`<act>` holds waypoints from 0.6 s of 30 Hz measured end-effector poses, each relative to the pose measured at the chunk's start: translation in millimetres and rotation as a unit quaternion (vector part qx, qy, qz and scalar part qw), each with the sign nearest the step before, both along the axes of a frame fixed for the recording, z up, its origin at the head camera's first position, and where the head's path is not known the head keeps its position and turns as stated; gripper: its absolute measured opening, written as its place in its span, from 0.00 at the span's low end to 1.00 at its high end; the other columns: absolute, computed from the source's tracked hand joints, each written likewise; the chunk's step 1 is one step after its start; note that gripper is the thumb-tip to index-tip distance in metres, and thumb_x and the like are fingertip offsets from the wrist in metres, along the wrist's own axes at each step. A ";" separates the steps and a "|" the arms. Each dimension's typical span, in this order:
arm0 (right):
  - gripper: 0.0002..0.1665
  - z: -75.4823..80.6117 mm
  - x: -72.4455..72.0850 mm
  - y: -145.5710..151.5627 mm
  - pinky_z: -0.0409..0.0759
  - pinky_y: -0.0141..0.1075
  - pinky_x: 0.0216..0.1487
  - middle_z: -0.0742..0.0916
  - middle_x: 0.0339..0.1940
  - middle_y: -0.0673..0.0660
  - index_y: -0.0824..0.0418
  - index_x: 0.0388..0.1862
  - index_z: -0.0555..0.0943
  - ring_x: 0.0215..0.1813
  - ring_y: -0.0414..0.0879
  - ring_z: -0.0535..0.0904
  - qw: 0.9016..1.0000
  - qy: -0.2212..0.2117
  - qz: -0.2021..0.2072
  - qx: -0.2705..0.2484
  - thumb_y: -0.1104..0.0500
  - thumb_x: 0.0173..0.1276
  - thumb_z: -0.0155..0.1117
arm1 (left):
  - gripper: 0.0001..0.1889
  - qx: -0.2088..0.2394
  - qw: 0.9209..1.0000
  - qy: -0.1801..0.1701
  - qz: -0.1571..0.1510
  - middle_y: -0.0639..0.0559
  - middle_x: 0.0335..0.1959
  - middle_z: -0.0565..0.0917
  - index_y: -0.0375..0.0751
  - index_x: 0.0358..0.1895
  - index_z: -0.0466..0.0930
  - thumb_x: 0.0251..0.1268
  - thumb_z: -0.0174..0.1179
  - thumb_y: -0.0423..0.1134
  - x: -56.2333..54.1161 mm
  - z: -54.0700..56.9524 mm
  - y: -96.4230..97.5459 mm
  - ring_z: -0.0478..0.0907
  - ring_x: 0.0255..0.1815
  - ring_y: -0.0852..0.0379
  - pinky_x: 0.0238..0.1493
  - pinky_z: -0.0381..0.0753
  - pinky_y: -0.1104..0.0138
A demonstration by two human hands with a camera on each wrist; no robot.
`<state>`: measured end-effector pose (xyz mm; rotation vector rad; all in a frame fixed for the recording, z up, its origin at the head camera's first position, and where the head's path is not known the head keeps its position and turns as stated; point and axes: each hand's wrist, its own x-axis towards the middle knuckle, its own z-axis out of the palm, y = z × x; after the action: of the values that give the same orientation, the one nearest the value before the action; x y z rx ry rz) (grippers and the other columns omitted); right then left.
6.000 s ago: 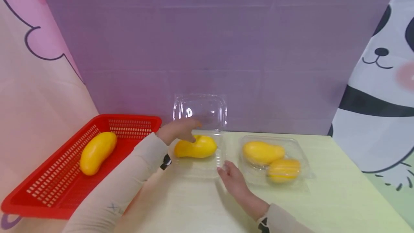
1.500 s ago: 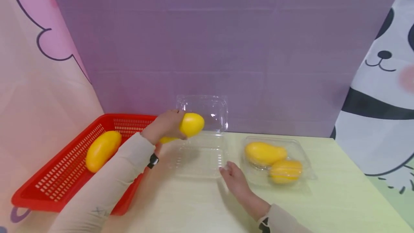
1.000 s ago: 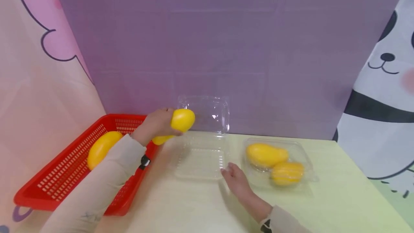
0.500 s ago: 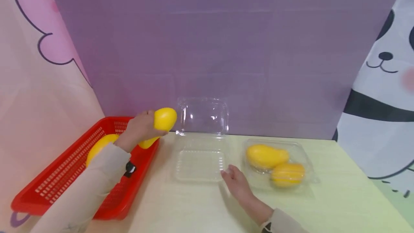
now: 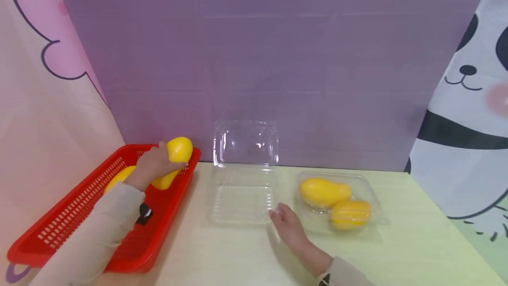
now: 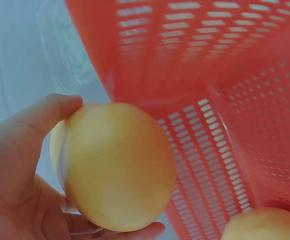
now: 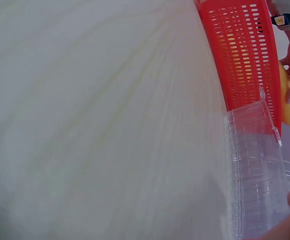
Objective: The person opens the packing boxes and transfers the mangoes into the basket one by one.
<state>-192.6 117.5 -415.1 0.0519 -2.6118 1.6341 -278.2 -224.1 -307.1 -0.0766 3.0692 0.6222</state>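
My left hand (image 5: 152, 164) grips a yellow papaya-like fruit (image 5: 180, 150) above the right side of the red basket (image 5: 148, 259). In the left wrist view the thumb and fingers curl round the fruit (image 6: 119, 165), whose rounded end faces the camera. Another yellow fruit (image 5: 119, 178) lies in the basket, partly behind the left arm. My right hand (image 5: 289, 228) pinches the near right corner of an open clear plastic clamshell box (image 5: 244, 202). No fruit lies in this box, and its lid (image 5: 246, 144) stands up at the back.
To the right sits a second clear plastic box (image 5: 367, 184), its lid down, with two yellow fruits (image 5: 325, 192) inside. A purple cloth backdrop (image 5: 262, 65) rises behind the pale table (image 5: 397, 233). Printed cloths hang on both sides.
The fruit that lay in the open box six seconds ago has been lifted out. My left hand has carried it left, to above the basket. The right hand has stayed at the box's corner.
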 end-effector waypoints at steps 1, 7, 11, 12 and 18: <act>0.33 -0.1 0.0 0.1 0.71 0.56 0.59 0.79 0.48 0.70 0.79 0.62 0.63 0.55 0.63 0.73 1.000 0.003 0.001 0.001 0.54 0.70 0.54 | 0.45 0.002 1.000 -0.010 0.005 0.36 0.38 0.73 0.29 0.59 0.52 0.50 0.65 0.57 0.2 -0.1 -2.2 0.74 0.36 0.43 0.35 0.82 0.55; 0.31 0.5 -1.3 -1.0 0.73 0.53 0.55 0.79 0.41 0.63 0.78 0.60 0.66 0.48 0.57 0.74 1.000 0.008 0.000 0.006 0.53 0.70 0.54 | 0.52 0.009 0.998 -0.050 0.022 0.34 0.42 0.73 0.26 0.65 0.47 0.49 0.65 0.60 2.3 -2.4 -16.8 0.73 0.40 0.42 0.40 0.81 0.53; 0.32 -0.1 -1.5 -3.6 0.72 0.54 0.56 0.80 0.42 0.64 0.78 0.62 0.65 0.49 0.57 0.74 1.000 0.005 -0.005 0.011 0.54 0.70 0.54 | 0.55 0.020 0.996 -0.084 0.036 0.35 0.43 0.72 0.27 0.66 0.46 0.47 0.66 0.62 4.0 -5.3 -24.3 0.72 0.41 0.42 0.40 0.81 0.52; 0.32 -0.6 -1.5 -4.4 0.72 0.54 0.56 0.80 0.42 0.64 0.78 0.62 0.65 0.49 0.57 0.74 1.000 0.005 -0.005 0.012 0.54 0.70 0.55 | 0.54 0.022 0.995 -0.088 0.039 0.35 0.42 0.72 0.27 0.65 0.48 0.46 0.66 0.62 4.5 -6.5 -25.9 0.72 0.41 0.43 0.40 0.81 0.52; 0.30 -1.2 -2.3 -9.0 0.75 0.48 0.49 0.79 0.36 0.59 0.76 0.59 0.67 0.43 0.52 0.73 1.000 0.007 0.004 0.022 0.53 0.70 0.55 | 0.45 0.021 0.994 -0.096 0.042 0.38 0.38 0.73 0.30 0.53 0.57 0.45 0.67 0.62 3.1 -14.6 -36.8 0.73 0.38 0.44 0.33 0.80 0.58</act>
<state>-194.9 108.5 -416.3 0.0764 -2.6403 1.5729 -275.1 -261.0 -321.7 -0.2516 2.8783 0.6404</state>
